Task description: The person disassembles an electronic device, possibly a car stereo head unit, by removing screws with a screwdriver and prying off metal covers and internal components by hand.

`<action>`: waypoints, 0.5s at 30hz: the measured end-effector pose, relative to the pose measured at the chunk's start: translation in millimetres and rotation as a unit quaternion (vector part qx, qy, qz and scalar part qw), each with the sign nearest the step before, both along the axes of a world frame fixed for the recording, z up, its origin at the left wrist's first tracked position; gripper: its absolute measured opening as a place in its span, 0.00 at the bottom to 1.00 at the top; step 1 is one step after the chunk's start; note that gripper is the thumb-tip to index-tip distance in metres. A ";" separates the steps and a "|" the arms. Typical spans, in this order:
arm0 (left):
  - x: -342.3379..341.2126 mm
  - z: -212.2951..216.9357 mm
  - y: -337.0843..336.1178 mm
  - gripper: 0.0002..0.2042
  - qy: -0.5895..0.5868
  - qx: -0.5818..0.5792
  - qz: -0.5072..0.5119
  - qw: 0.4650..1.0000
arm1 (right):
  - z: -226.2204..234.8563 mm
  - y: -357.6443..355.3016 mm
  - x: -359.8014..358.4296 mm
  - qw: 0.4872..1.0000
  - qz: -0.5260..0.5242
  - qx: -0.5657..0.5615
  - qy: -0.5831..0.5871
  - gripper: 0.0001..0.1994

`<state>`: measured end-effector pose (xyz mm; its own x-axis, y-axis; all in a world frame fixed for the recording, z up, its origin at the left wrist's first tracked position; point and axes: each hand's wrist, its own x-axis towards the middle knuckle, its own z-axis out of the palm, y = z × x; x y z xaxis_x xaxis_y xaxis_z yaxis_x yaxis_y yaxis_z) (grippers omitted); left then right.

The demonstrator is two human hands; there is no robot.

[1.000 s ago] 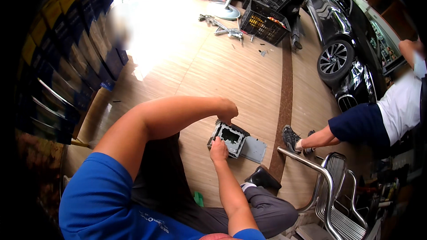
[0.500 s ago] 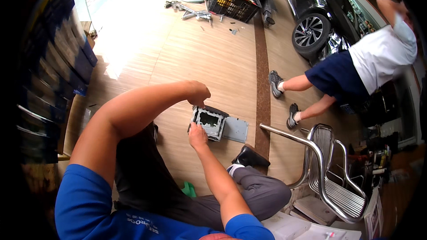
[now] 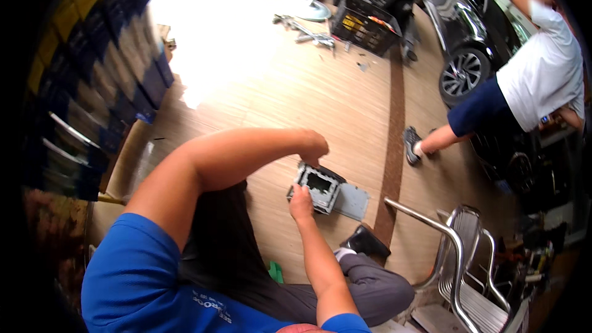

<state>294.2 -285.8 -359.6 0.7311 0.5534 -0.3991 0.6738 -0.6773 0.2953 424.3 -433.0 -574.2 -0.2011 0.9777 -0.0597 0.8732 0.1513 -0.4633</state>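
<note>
A boxy grey metal housing [image 3: 324, 200] with a dark opening in its top rests on the floor, a black part along its far side. My right hand [image 3: 301, 202] is closed on the housing's near left edge, thumb over the rim. Above the far left corner hangs my left hand [image 3: 315, 147], fingers bent downward and closed; the hand itself hides whatever may be in them. A flat grey metal plate [image 3: 353, 201] lies against the housing's right side.
A steel-tube chair [image 3: 459, 253] stands at right, and a person in a white shirt [image 3: 546, 74] is beyond it near a dark car [image 3: 478, 31]. Black crates [image 3: 364, 28] and metal brackets [image 3: 314, 38] lie at the far side. Shelved boxes [image 3: 105, 55] line the left.
The view has swung, so everything sits further right and lower. The person in white has shifted their legs. Both my hands keep nearly the same places at the housing.
</note>
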 end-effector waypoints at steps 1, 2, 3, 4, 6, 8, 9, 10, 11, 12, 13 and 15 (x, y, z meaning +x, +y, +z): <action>-0.2 -1.4 0.4 0.18 0.005 -0.005 0.000 1.000 | 2.0 -2.1 -1.4 1.000 0.003 -0.002 -0.011 0.12; -1.1 -6.0 1.4 0.17 0.001 -0.008 -0.001 1.000 | 5.0 -2.3 -3.8 1.000 0.003 -0.003 -0.024 0.12; -2.4 -9.5 2.2 0.18 -0.005 -0.001 -0.001 1.000 | 8.4 -0.9 -8.0 1.000 0.012 -0.003 -0.020 0.12; -5.1 -13.4 3.5 0.19 -0.011 0.005 -0.002 1.000 | 11.5 -0.4 -12.3 0.999 -0.004 -0.021 -0.037 0.12; -6.9 -13.5 4.1 0.19 -0.010 0.004 0.000 1.000 | 17.4 -0.8 -15.4 0.997 -0.021 -0.040 -0.056 0.12; -7.2 -11.2 3.9 0.19 -0.011 0.002 -0.002 1.000 | 19.7 -0.2 -15.8 0.995 -0.055 -0.040 -0.069 0.08; -6.3 -8.4 3.5 0.18 -0.004 -0.001 -0.004 1.000 | 19.5 0.5 -13.3 0.995 -0.055 -0.040 -0.070 0.08; -5.3 -6.0 2.9 0.17 0.003 -0.003 -0.007 1.000 | 19.2 1.3 -10.7 0.996 -0.052 -0.035 -0.062 0.08; -4.1 -4.3 3.0 0.17 0.003 -0.003 -0.007 1.000 | 16.3 2.1 -7.9 0.997 -0.048 -0.030 -0.055 0.08; -2.6 -2.6 3.1 0.18 0.004 -0.002 -0.008 1.000 | 13.1 2.4 -5.6 0.997 -0.048 -0.030 -0.056 0.08; -1.0 -1.2 3.0 0.18 0.004 0.000 -0.009 1.000 | 9.8 2.2 -3.3 0.997 -0.042 -0.017 -0.055 0.08; -5.5 -10.8 5.4 0.19 -0.008 0.007 -0.009 1.000 | 7.2 0.9 -7.5 0.998 -0.027 -0.006 -0.051 0.08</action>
<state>288.7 -280.4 -370.4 0.7471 0.5455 -0.3798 0.6569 -0.6933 0.2963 416.7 -432.1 -567.0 -0.1408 0.9860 -0.0895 0.9228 0.0979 -0.3725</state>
